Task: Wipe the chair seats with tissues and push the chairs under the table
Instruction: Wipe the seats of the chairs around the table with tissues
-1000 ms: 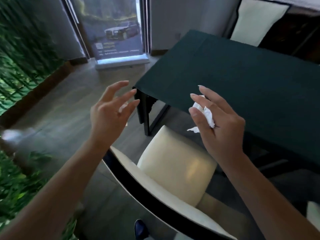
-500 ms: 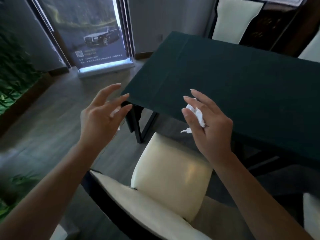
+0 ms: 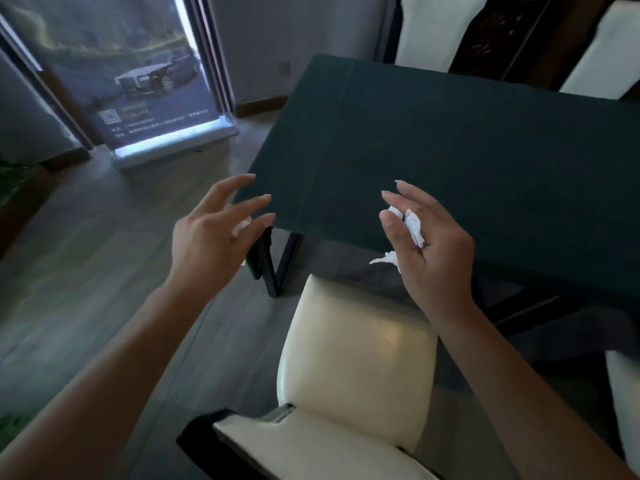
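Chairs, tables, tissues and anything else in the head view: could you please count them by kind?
Cream chairs: 4, one near, one cut off at the right edge, two beyond the table
Green-covered table: 1
Tissue wads: 2, in the left hand and the right hand
Banner stand: 1
Total: 8

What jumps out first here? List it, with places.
Two bare hands hover mid-frame over a cream chair seat: the right hand holds a crumpled tissue, and the left hand shows a scrap of white too. Behind them spreads a dark green table, and a car poster stands far left.
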The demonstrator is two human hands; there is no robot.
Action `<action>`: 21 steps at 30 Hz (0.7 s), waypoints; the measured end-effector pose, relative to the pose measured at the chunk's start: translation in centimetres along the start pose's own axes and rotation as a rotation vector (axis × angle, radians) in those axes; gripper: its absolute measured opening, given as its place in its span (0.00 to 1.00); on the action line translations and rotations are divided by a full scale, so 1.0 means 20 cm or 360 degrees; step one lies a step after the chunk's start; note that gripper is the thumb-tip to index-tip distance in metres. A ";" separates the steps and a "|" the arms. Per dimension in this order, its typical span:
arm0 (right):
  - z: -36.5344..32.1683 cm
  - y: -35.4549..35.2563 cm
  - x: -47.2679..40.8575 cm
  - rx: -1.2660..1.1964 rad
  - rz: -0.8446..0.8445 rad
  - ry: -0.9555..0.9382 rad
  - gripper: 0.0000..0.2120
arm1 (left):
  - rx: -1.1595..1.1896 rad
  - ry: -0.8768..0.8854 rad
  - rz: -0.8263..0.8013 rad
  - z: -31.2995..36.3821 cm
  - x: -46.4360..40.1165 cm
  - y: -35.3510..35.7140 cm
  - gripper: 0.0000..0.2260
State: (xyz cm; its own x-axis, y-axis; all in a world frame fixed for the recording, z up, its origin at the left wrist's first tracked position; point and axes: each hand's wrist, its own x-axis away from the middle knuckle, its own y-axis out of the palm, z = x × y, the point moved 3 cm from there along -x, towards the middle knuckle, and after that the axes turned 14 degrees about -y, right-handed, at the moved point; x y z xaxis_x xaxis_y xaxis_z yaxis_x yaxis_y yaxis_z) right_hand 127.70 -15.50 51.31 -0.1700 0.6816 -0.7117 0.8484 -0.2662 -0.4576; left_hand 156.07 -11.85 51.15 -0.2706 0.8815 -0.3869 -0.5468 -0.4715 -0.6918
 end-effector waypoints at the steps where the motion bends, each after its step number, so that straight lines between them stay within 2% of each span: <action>1: -0.03 0.05 -0.01 0.0044 0.0001 0.0017 0.14 | 0.0028 0.0018 -0.0021 -0.04 -0.04 -0.01 0.14; 6: -0.24 0.32 -0.04 0.0162 0.0101 0.0120 0.13 | 0.0130 0.0091 -0.0066 -0.33 -0.27 -0.15 0.13; 12: -0.54 0.74 -0.11 0.0266 0.0033 0.0210 0.14 | 0.0169 0.0177 -0.0167 -0.68 -0.47 -0.32 0.15; 16: -0.66 0.88 -0.28 0.0370 0.0119 0.0081 0.13 | 0.0208 0.0261 -0.0117 -0.79 -0.64 -0.46 0.15; 21: -0.68 0.99 -0.36 0.0427 0.0207 0.0049 0.14 | 0.0280 0.0282 -0.0159 -0.81 -0.80 -0.45 0.15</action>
State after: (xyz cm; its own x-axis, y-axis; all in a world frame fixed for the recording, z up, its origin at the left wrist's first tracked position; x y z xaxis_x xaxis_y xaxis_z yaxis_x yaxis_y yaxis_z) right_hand 152.46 -16.40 54.51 -0.0499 0.6494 -0.7588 0.6984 -0.5204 -0.4913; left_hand 178.15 -22.08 53.75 -0.0741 0.8982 -0.4333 -0.6975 -0.3572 -0.6212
